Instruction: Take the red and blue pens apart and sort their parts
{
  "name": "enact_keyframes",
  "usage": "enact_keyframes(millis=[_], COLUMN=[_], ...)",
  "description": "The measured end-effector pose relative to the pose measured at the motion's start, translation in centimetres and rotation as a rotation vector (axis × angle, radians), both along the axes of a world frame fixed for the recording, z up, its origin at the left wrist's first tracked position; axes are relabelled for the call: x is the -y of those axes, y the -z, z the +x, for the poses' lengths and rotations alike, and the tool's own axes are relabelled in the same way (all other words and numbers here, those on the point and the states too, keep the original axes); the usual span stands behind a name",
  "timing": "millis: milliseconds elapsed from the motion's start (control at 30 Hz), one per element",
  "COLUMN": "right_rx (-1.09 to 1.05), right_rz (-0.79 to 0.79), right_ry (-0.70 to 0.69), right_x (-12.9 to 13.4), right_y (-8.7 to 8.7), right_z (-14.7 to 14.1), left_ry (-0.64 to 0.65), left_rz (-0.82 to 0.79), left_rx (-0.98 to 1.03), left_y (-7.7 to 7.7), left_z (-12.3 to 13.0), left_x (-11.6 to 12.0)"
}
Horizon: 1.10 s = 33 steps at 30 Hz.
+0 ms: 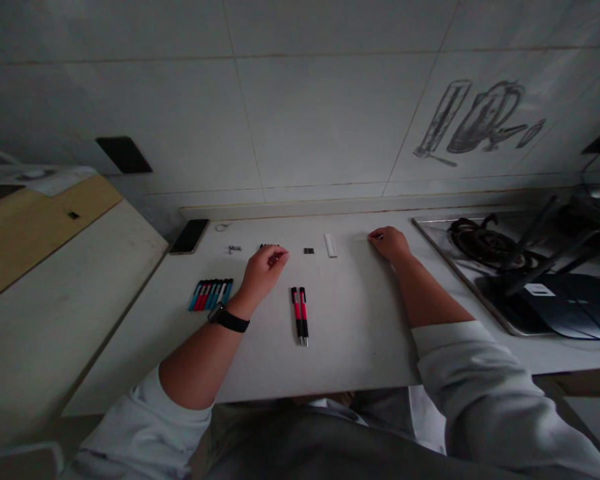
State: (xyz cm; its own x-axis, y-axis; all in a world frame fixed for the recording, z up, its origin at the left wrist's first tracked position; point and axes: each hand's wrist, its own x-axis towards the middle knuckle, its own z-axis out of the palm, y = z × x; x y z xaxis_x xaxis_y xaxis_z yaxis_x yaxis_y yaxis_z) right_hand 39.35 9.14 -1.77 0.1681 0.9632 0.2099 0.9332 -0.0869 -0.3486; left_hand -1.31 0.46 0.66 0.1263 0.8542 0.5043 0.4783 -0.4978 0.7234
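My left hand (266,268), with a dark watch on its wrist, hovers over the counter with its fingers curled into a pinch. Whatever is in that pinch, if anything, is too small to make out. Just behind the fingers lies a row of small black parts (269,246), partly covered. My right hand (391,244) rests at the back right, fingers closed, their contents hidden. Two red and black pens (300,317) lie side by side between my forearms. Left of my left wrist is a row of blue and red pen barrels (211,295) with black ends.
Small spring-like pieces (233,249), little black pieces (309,251) and thin white sticks (331,245) lie along the back. A phone (190,237) lies at the back left. To the right is a gas hob (485,240) with a dark appliance (575,303) on it.
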Motion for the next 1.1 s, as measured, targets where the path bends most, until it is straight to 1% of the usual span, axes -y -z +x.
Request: enact_keyframes(millis=[200,333,400,500,567,600,667,700,767,800,867,933,1000,1100], right_rx=[-0.027,-0.057,-0.072,-0.112,-0.162,-0.196,-0.29,-0.332,-0.388,-0.414,-0.451,-0.483,-0.51,-0.533], right_rz=[-0.013,-0.011,0.019,0.167,0.274,0.3,0.275,0.229,0.085,0.019,-0.081,-0.134,-0.158,-0.175], right_ry=[-0.002,-0.019,-0.021,-0.017,-0.039,-0.077,-0.202,-0.284,-0.465,-0.515,-0.556,-0.569,-0.594,-0.635], right_x=[0.1,0.3,0.6,1.3,2.2,2.8,4.4,5.3,7.1,7.9,9.0,9.6,9.8,10.0], right_y=[-0.1,-0.3,-1.0,-2.8,-4.4,-5.0,-5.9,-6.0,-5.7,-5.3,-4.4,-3.6,-3.0,-2.6], right_z=[-0.1,0.3,0.5,-0.4,-2.5,-4.1,-7.7,-9.7,-13.2,-14.6,-16.7,-17.8,-18.2,-18.5], left_ry=[0.009,0.017,0.015,0.024,0.044,0.058,0.099,0.126,0.173,0.188,0.195,0.197,0.211,0.235], left_rz=[-0.011,-0.036,-0.047,-0.036,-0.013,-0.002,0.01,0.012,0.015,0.019,0.029,0.038,0.042,0.049], left_rx=[-0.005,0.02,0.033,0.02,-0.011,-0.031,-0.077,-0.102,-0.152,-0.176,-0.217,-0.235,-0.237,-0.235], left_y=[-0.2,0.0,0.2,0.5,0.5,0.4,0.1,0.0,-0.3,-0.4,-0.6,-0.6,-0.6,-0.8], left_z=[0.0,0.1,0.0,0.1,0.1,0.2,0.3,0.4,0.6,0.6,0.8,0.9,1.1,1.3], left_x=[0.1,0.0,-0.1,-0.1,0.1,0.2,0.5,0.7,1.0,1.1,1.3,1.4,1.5,1.7])
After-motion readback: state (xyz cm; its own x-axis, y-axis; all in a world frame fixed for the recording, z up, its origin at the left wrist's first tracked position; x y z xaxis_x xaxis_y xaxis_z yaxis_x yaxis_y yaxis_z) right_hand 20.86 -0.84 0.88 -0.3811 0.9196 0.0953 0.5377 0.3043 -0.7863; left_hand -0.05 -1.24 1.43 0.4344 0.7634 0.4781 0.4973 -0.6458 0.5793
